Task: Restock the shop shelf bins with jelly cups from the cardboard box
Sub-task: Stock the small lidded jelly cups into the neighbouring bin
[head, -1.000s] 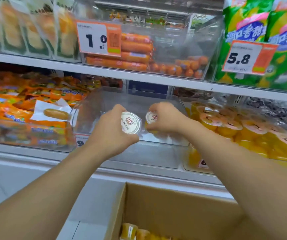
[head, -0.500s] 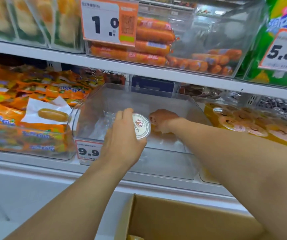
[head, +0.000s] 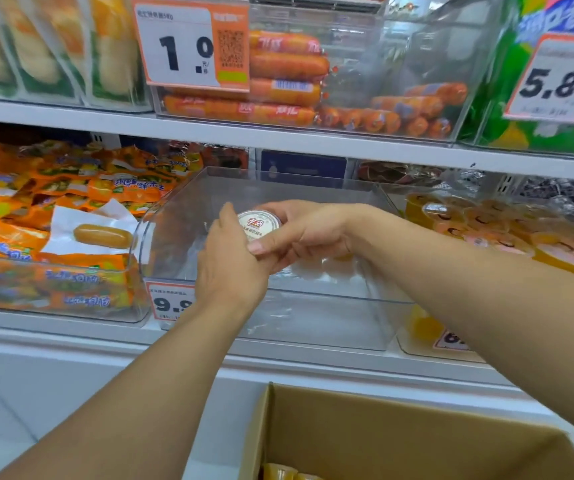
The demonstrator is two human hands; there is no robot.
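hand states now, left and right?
Left hand: on the jelly cup; whether it grips cannot be told.
Right hand: fingers curled round the same cup.

Both arms reaching forward, left hand (head: 230, 265) and right hand (head: 308, 233) touching, fingers curled

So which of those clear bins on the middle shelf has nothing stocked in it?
The middle bin with the 9.9 tag; its neighbours hold orange packets and jelly cups.

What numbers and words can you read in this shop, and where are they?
"1.0": price tag on the sausage bin.
"5.8": price tag on the green packs' bin.
"9." then hidden: price tag on the clear bin.
Jelly cup lid, packets, small tag print: too blurred.
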